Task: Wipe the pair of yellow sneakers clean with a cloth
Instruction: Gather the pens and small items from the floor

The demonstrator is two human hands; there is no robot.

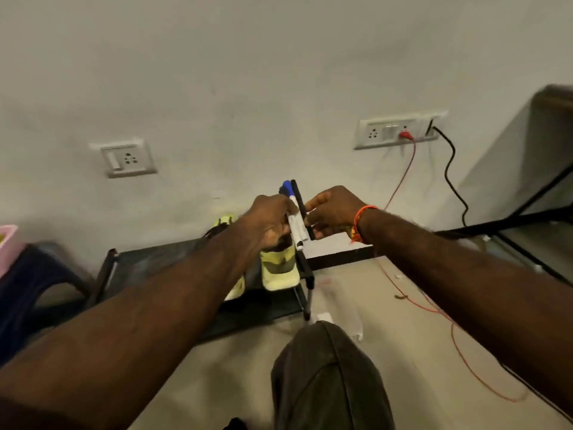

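Two bare hands meet at the centre of the view, above a low black shoe rack [173, 265] standing against a pale grey wall [248, 72]. Left hand [269, 221] grips a bundle of markers [294, 221], one with a blue cap; right hand [331, 212] pinches a black pen [302, 209] in the same bundle, at 3 o'clock from the left hand. Yellow sneakers [279, 271] sit on the rack's top shelf directly beneath the hands, partly hidden by the left forearm. A single wall socket [128, 158] lies at 10 o'clock; a longer socket strip [400, 130] at 1 o'clock feeds a red wire [403, 175] and a black cable [449, 172] trailing to the beige floor [403, 352]. A bent knee in dark trousers [325, 377] occupies 6 o'clock.
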